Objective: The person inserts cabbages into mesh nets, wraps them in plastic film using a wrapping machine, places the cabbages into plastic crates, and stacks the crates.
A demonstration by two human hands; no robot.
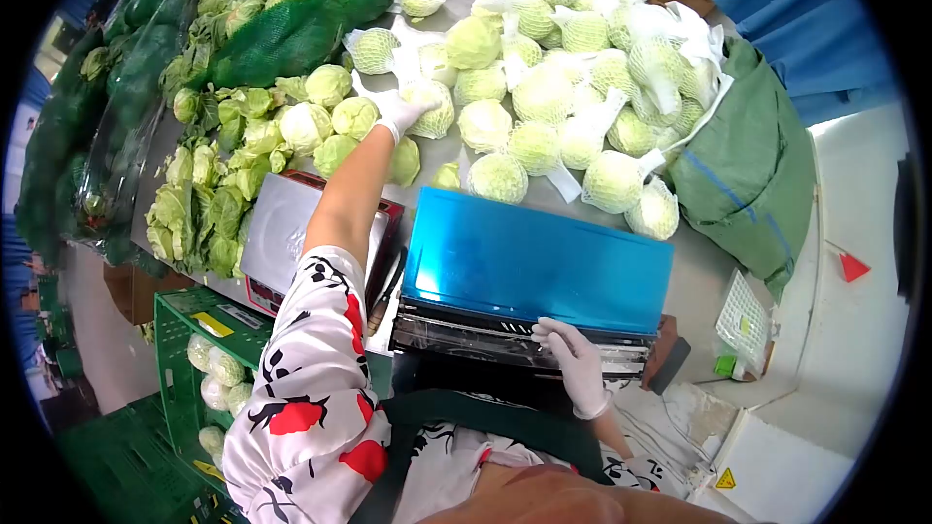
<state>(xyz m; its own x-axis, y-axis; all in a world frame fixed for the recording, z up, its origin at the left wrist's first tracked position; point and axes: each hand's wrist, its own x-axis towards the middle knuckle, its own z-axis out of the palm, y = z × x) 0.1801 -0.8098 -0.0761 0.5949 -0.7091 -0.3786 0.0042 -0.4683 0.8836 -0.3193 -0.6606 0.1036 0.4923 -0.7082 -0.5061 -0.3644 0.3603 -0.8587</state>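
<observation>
Cabbage (436,116), one, mesh-wrapped, nearly round, long axis unclear, lies mid-counter (704,262). At the near edge, the right hand (578,369), half open and empty, hovers by one blue-topped machine (539,257), one scale (279,233) alongside. Beyond, the left hand (390,111), fingers spread, touches the cabbage, grip unclear; one green sack (748,170) slumps at the right edge, blue curtain (806,24) behind.
</observation>
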